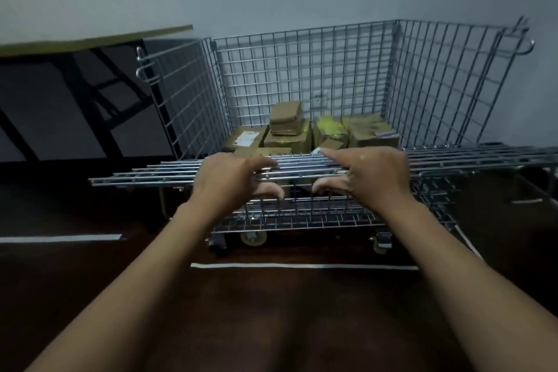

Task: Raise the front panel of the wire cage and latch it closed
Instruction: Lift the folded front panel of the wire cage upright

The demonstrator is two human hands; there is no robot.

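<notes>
A wire cage (305,69) on castors stands against the wall, its back and side walls upright. Its front panel (145,174) lies roughly level across the open front, seen almost edge-on. My left hand (232,178) grips the panel's near edge just left of centre, fingers over the top wires and thumb under. My right hand (368,174) holds the same edge a little to the right in the same way. A latch hook (142,65) sticks out at the top of the left wall. Another latch hook (524,45) sits at the top of the right wall.
Several cardboard boxes (290,133) lie on the cage floor. A dark table with a pale top (90,39) stands close to the cage's left side. White tape lines (302,266) mark the dark floor in front. Castors (253,240) show under the cage.
</notes>
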